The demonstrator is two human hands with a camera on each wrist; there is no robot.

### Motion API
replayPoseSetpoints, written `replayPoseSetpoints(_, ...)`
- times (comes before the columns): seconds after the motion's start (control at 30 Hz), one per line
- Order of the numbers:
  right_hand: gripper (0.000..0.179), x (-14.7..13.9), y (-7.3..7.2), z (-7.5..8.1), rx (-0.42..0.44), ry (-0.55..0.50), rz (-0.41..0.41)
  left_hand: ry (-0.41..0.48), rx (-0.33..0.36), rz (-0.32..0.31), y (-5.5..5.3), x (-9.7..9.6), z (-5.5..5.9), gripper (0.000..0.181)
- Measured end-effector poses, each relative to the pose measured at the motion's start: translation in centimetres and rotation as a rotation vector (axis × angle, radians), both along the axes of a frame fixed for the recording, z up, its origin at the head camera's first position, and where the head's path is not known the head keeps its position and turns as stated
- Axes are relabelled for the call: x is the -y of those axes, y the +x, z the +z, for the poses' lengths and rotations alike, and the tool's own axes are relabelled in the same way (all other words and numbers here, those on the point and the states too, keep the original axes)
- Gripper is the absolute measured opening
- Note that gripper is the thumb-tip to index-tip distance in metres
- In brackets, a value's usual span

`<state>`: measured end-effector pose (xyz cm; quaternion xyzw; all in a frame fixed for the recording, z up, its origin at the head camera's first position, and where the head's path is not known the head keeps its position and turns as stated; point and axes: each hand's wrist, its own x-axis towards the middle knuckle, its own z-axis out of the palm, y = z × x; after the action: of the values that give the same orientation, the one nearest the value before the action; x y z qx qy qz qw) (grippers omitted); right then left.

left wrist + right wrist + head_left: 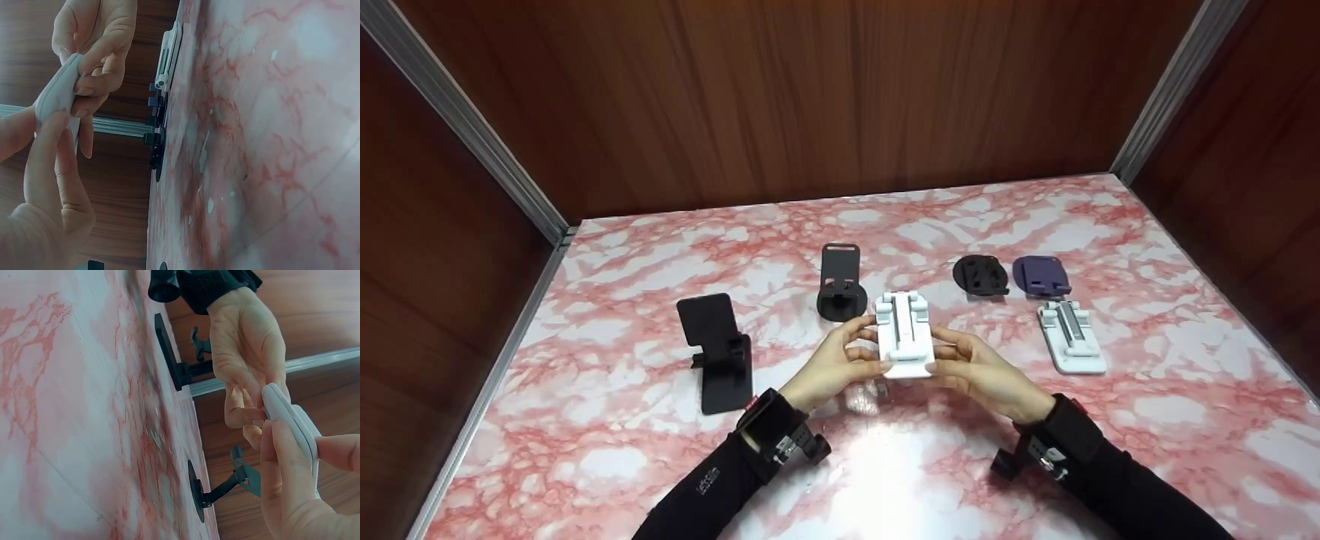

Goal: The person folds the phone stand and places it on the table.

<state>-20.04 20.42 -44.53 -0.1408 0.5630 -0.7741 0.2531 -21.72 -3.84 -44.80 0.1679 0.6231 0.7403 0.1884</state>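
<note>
A white folded phone stand is held up above the table between both hands. My left hand grips its left edge, thumb on the near corner and fingers behind. On the opposite edge, my right hand pinches it the same way. Seen edge-on in the left wrist view, the white stand is a thin folded slab with fingers on both sides. The right wrist view shows the stand tilted, with the fingertips of both hands on it.
To the left stands an unfolded black phone stand. Behind the hands is a black round-based stand, opened up. On the right lie a folded black stand, a folded purple stand and another white folded stand. Wooden panels enclose the marbled table.
</note>
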Motion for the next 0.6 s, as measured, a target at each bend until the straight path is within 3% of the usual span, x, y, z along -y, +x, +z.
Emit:
replayPoseSetpoints(0.23, 0.078, 0.06, 0.03, -0.04, 0.005, -0.001, 0.021, -0.031, -0.025, 0.009, 0.17, 0.11, -0.02, 0.072)
replayPoseSetpoints(0.6, 0.079, -0.28, 0.10, 0.52, 0.012, 0.019, 0.037, -0.069, -0.030, -0.025, 0.37, 0.37, 0.40, 0.078)
